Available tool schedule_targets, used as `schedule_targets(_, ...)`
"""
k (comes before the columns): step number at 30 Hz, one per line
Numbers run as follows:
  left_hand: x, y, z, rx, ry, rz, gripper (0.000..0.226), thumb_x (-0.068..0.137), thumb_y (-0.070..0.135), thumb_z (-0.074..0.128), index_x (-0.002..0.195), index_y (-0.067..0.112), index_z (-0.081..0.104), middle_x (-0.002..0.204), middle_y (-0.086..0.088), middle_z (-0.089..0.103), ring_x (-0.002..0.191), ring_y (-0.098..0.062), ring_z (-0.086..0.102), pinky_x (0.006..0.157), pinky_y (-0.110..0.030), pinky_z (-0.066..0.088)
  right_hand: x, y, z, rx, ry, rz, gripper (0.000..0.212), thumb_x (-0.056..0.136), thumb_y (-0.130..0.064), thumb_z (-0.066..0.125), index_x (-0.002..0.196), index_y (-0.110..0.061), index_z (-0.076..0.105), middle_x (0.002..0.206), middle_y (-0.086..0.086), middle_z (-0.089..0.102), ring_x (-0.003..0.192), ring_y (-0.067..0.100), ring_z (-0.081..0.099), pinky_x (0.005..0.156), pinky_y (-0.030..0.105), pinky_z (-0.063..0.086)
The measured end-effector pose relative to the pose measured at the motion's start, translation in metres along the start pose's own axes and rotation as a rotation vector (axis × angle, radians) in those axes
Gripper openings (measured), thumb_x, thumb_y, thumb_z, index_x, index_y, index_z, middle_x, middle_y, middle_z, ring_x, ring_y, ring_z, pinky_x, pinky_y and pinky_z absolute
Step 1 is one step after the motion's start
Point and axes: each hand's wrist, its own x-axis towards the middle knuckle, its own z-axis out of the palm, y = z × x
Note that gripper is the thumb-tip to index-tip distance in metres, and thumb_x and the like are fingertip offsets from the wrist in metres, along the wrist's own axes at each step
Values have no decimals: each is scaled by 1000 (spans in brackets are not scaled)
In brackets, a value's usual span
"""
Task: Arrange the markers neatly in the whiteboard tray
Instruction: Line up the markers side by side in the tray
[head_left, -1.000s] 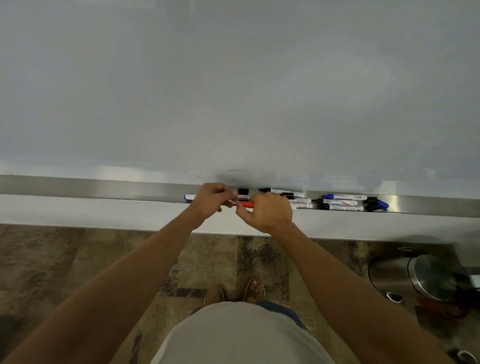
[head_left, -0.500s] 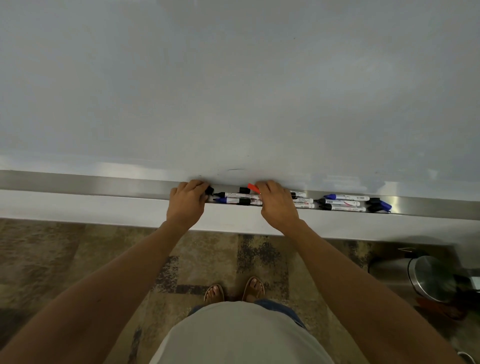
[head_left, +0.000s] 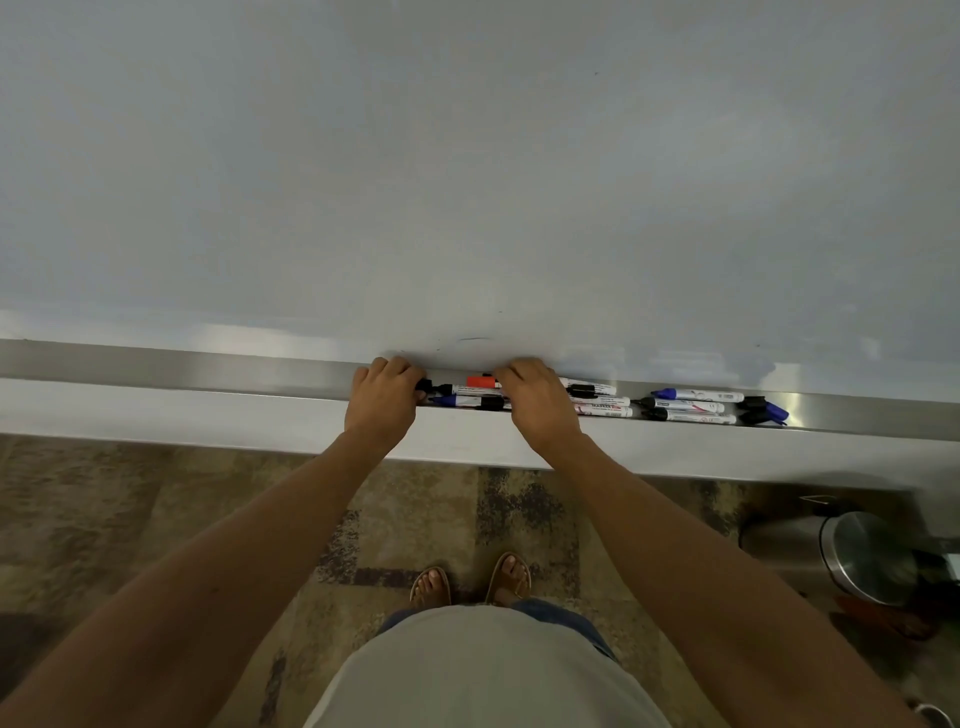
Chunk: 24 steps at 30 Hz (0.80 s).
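Observation:
A metal whiteboard tray (head_left: 182, 366) runs across the view under the whiteboard. Several white-barrelled markers lie lengthwise in it. My left hand (head_left: 383, 400) rests curled over the left ends of a black-capped marker (head_left: 441, 388) and a blue-capped marker (head_left: 457, 401). My right hand (head_left: 535, 402) covers the middle of the tray, its fingers on a red-capped marker (head_left: 480, 382). A group of markers (head_left: 602, 400) pokes out to the right of that hand. Further right lie more markers (head_left: 691, 406) and loose black and blue caps (head_left: 766, 408).
A white ledge (head_left: 208, 415) sits just below the tray. On the patterned carpet at the lower right stands a steel pedal bin (head_left: 862, 556). My sandalled feet (head_left: 470, 584) are below the hands.
Both hands went from holding the red marker in front of the tray to resting in the tray. The red marker now lies flatter among the others.

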Motion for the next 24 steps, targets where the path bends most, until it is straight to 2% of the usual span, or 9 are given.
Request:
schedule_targets(3, 0, 0, -1, 6, -9, -15, 18, 92, 21, 55, 106, 15, 64, 107, -8, 62, 97, -31, 51, 80, -41, 35, -6, -2, 4, -30, 33, -10, 38, 69, 16, 59, 104, 3, 66, 96, 22, 64, 93, 40, 60, 82, 47, 52)
schedule_targets(6, -2, -1, 0, 11, -11, -23, 17, 93, 23, 55, 106, 15, 62, 107, -7, 62, 97, -31, 51, 79, -40, 34, -10, -2, 6, -86, 85, 14, 42, 70, 13, 63, 107, -4, 66, 98, 17, 65, 95, 35, 60, 82, 44, 50)
schedule_targets(10, -3, -4, 0, 6, -8, -12, 18, 94, 23, 53, 107, 16, 62, 107, -7, 63, 98, -30, 50, 78, -39, 33, -12, 0, 4, -81, 84, -26, 31, 64, 15, 68, 89, -4, 69, 84, 13, 68, 80, 31, 63, 72, 38, 51)
schedule_targets(12, -4, -5, -1, 1, -1, -2, 18, 94, 23, 53, 107, 16, 63, 107, -6, 64, 97, -30, 51, 79, -39, 33, -14, 2, 2, -112, 41, -37, 28, 64, 13, 67, 86, -3, 71, 85, 14, 70, 80, 32, 64, 73, 39, 52)
schedule_targets(16, -5, -4, -2, -5, -14, 38, 20, 95, 24, 50, 109, 20, 65, 108, -4, 63, 99, -30, 50, 80, -39, 33, -18, 0, 3, -130, -16, 7, 31, 69, 13, 61, 96, -1, 69, 94, 18, 68, 87, 37, 63, 74, 44, 51)
schedule_targets(20, -4, -1, -2, -35, -28, 62, 21, 96, 24, 50, 109, 21, 66, 109, -4, 62, 99, -30, 50, 80, -38, 33, -18, -3, 5, -139, -78, 48, 39, 84, 8, 48, 120, -3, 58, 118, 18, 59, 106, 38, 55, 88, 47, 45)
schedule_targets(24, -2, 4, -3, -62, -27, 71, 21, 95, 23, 51, 109, 19, 66, 107, -5, 63, 98, -31, 51, 79, -38, 32, -18, -5, 9, -68, -107, 87, 47, 78, 14, 44, 122, 1, 56, 121, 21, 56, 105, 40, 53, 86, 46, 45)
